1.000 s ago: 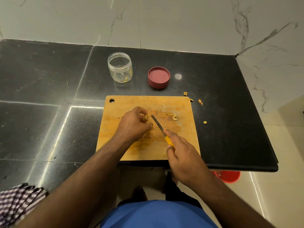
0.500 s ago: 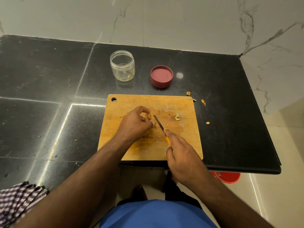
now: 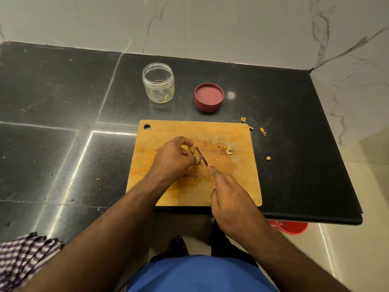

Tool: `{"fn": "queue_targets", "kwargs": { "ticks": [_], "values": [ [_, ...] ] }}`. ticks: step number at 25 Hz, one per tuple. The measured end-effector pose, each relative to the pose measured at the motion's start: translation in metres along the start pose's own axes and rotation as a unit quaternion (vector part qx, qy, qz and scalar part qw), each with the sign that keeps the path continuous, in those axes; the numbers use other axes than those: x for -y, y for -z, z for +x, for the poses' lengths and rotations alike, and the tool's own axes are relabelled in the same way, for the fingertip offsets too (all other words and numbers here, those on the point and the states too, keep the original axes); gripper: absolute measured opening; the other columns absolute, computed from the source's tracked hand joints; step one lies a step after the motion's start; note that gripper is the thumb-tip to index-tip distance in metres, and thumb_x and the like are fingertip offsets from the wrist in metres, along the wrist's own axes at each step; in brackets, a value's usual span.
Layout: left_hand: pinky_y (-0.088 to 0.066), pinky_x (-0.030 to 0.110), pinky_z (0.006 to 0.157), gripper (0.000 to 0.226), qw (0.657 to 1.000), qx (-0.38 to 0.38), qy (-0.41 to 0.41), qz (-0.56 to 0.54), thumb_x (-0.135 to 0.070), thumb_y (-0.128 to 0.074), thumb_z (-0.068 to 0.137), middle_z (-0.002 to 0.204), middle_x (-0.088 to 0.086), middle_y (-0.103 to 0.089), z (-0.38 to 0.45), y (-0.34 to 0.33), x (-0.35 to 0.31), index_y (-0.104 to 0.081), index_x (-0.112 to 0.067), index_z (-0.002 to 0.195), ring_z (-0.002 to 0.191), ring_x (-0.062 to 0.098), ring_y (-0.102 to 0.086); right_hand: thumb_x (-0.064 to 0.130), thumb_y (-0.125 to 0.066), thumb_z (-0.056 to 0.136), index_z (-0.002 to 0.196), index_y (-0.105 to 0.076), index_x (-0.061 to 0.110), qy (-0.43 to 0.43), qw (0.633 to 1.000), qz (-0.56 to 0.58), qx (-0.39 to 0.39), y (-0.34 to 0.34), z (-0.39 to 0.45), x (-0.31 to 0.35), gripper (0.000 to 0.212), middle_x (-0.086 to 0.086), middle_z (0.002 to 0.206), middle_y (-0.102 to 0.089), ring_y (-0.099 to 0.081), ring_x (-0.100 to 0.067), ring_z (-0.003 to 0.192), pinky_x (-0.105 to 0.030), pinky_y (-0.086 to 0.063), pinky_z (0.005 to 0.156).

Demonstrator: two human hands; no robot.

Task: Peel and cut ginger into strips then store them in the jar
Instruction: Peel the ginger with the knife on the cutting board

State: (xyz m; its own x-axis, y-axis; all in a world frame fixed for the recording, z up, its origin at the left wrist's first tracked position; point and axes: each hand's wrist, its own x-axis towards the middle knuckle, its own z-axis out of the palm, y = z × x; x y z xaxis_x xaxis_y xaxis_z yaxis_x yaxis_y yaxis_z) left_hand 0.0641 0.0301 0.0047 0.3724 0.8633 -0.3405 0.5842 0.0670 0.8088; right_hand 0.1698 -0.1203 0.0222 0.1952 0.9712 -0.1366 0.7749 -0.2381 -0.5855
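ginger (image 3: 192, 149) is the small tan piece pinned on the cutting board (image 3: 235, 186), and the cutting step looks to be the one in hand, judging by the blade set against it. nearest, the right hand (image 3: 230, 199) is curled round the knife (image 3: 201, 155), its forefinger laid along the top near the blade; the yellow handle is almost wholly hidden under the fingers. just beyond, the left hand (image 3: 175, 157) pinches the ginger with bent fingertips, thumb close by the blade. the knife runs from the right hand up and to the left, its tip touching the ginger's right side. the piece is too small and too covered to tell its long axis for sure; it seems to lie roughly along the blade.

the next move likely calls for a short, careful press down, with the left fingertips kept back from the edge.

further right on the board lie a few cut bits (image 3: 228, 150), and more scraps (image 3: 262, 131) sit on the black counter (image 3: 63, 144). beyond the board stand the open jar (image 3: 158, 85), with a few yellow slivers inside, and its red lid (image 3: 209, 97), apart from it and upside down.
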Motion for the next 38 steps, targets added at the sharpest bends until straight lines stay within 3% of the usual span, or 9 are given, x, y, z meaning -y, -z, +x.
{"fn": "queue_targets", "kwargs": {
  "ticks": [14, 20, 34, 38],
  "values": [
    [-0.063, 0.039, 0.070, 0.044, 1.000, -0.011, 0.003, 0.004, -0.018, -0.080, 0.083, 0.076, -0.004, -0.075, -0.001, -0.002, -0.001, -0.065, -0.024, 0.124, 0.068, 0.012, -0.072, 0.013, -0.035, 0.098, 0.153, -0.016, 0.026, -0.013, 0.998, -0.039, 0.039, 0.003, 0.008, 0.008, 0.059, 0.000, 0.120, -0.047, -0.050, -0.013, 0.084, -0.024, -0.040, 0.066],
    [-0.063, 0.036, 0.069, 0.045, 1.000, -0.021, 0.008, 0.004, -0.018, -0.080, 0.084, 0.075, -0.005, -0.075, -0.001, -0.003, -0.002, -0.065, -0.024, 0.126, 0.067, 0.011, -0.072, 0.012, -0.035, 0.097, 0.152, -0.017, 0.026, -0.018, 0.999, -0.029, 0.034, 0.000, 0.007, 0.010, 0.059, -0.001, 0.125, -0.047, -0.053, -0.015, 0.093, -0.027, -0.048, 0.075],
    [-0.062, 0.037, 0.074, 0.046, 1.000, -0.019, 0.010, 0.012, -0.020, -0.080, 0.084, 0.076, -0.006, -0.075, 0.000, -0.003, -0.002, -0.065, -0.023, 0.128, 0.069, 0.009, -0.072, 0.014, -0.035, 0.098, 0.152, -0.020, 0.028, -0.035, 0.999, -0.017, 0.036, -0.003, 0.021, 0.006, 0.057, -0.003, 0.130, -0.049, -0.050, -0.018, 0.111, -0.032, -0.046, 0.092],
    [-0.062, 0.037, 0.075, 0.045, 1.000, -0.026, 0.011, 0.005, -0.022, -0.079, 0.085, 0.078, -0.008, -0.073, -0.003, -0.004, -0.003, -0.065, -0.024, 0.128, 0.072, 0.008, -0.072, 0.016, -0.035, 0.100, 0.152, -0.021, 0.027, -0.031, 0.999, 0.001, 0.026, -0.005, 0.010, 0.002, 0.055, -0.001, 0.136, -0.048, -0.050, -0.015, 0.115, -0.027, -0.043, 0.093]
  ]
}}
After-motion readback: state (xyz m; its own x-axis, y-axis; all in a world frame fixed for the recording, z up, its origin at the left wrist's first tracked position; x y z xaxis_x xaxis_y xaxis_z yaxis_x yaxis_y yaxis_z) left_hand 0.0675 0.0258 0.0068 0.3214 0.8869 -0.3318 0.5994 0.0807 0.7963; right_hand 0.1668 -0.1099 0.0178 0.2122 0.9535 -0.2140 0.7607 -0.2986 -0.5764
